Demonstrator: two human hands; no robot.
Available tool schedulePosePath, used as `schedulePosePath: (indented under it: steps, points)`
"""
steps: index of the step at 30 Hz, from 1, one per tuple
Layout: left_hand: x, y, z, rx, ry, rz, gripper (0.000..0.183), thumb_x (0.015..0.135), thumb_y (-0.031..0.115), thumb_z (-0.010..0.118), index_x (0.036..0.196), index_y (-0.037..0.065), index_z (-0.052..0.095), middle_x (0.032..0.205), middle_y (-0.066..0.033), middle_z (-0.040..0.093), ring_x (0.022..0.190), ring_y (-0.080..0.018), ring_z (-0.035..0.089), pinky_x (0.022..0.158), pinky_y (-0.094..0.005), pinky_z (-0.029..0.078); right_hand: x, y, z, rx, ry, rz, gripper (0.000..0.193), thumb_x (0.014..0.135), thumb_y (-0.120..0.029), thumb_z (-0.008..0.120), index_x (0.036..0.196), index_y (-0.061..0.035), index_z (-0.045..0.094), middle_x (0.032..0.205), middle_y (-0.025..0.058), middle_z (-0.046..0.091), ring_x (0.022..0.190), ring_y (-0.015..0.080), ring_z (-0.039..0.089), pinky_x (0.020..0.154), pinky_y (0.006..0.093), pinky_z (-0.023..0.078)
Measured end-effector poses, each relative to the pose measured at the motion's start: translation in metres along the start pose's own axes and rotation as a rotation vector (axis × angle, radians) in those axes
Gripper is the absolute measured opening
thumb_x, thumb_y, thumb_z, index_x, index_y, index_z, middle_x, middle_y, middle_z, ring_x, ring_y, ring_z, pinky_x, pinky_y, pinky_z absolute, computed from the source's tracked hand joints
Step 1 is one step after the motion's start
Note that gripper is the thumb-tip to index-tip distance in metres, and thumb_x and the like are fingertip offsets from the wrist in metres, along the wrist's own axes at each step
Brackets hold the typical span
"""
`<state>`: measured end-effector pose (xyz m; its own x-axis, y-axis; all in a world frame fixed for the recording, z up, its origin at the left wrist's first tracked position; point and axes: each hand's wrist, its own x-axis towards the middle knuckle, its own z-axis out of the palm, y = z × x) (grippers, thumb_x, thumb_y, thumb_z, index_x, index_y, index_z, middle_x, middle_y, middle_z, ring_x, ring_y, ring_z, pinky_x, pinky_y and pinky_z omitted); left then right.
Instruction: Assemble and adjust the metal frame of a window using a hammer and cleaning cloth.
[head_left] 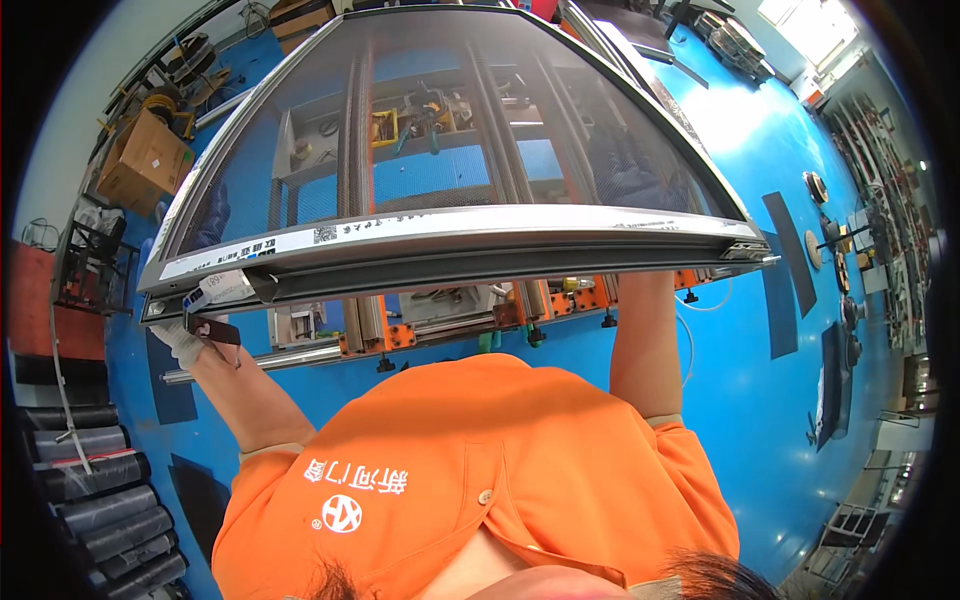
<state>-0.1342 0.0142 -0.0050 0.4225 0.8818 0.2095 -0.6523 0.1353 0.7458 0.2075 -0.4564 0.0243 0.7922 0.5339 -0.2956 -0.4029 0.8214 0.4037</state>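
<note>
A large framed window screen [430,232] with dark mesh and a silver-grey frame lies before my chest, its near bar carrying a long white label strip. My gloved left hand [180,342] is at its near left corner, closed on the frame from beneath; the fingers are mostly hidden, with a bluish part showing dimly through the mesh. A white tag and a small dark piece [215,330] hang by that wrist. My right forearm passes under the near bar. Through the mesh, my blue-gloved right hand [640,188] holds the frame from below on the right, its fingers blurred.
Beneath the screen stands a workbench with metal rails [365,325] and orange clamps; tools lie on a lower level. A cardboard box [145,160] sits at the left. Wrapped rolls [110,495] are stacked at lower left. Dark flat strips [785,270] lie on the blue floor at right.
</note>
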Motion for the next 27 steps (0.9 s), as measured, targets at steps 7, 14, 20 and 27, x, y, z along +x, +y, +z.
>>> schedulePosePath:
  steps: [7,14,20,27]
  points:
    - [-0.010,-0.005,0.003,-0.041,0.374,0.004,0.052,0.091,0.028,0.046,0.137,0.006,0.052,0.133,-0.0150,0.060,0.121,-0.0297,0.058,0.107,-0.0550,0.042,0.000,-0.041,-0.074,-1.143,-0.323,-0.539,0.072,0.092,-0.069,0.043,0.141,-0.0176,0.046,0.148,0.0126,0.045,0.138,0.0328,0.041,0.109,0.0703,0.029]
    - [0.011,-0.010,-0.036,-0.090,0.175,-0.056,0.050,0.090,0.030,0.051,0.133,0.005,0.055,0.131,-0.0146,0.061,0.120,-0.0333,0.058,0.108,-0.0574,0.042,0.089,-0.126,-0.086,-0.908,-0.999,-0.277,0.063,0.093,-0.062,0.049,0.137,-0.0169,0.052,0.138,0.0103,0.056,0.120,0.0342,0.058,0.097,0.0746,0.038]
    - [-0.023,-0.008,0.012,-0.047,0.357,0.001,0.051,0.092,0.033,0.050,0.134,0.005,0.054,0.132,-0.0144,0.060,0.121,-0.0332,0.057,0.109,-0.0570,0.041,0.094,-0.118,-0.074,-0.907,-0.994,-0.087,0.056,0.095,-0.057,0.053,0.133,-0.0159,0.056,0.128,0.0069,0.064,0.106,0.0326,0.067,0.091,0.0702,0.047]
    - [-0.016,-0.022,0.009,0.021,0.301,0.021,0.054,0.093,0.036,0.048,0.137,0.006,0.051,0.135,-0.0154,0.057,0.123,-0.0344,0.056,0.109,-0.0582,0.041,0.111,-0.201,-0.132,0.026,-1.029,-0.147,0.082,0.093,-0.070,0.036,0.156,-0.0211,0.016,0.159,0.0099,0.028,0.136,0.0487,0.036,0.094,0.0812,0.031]
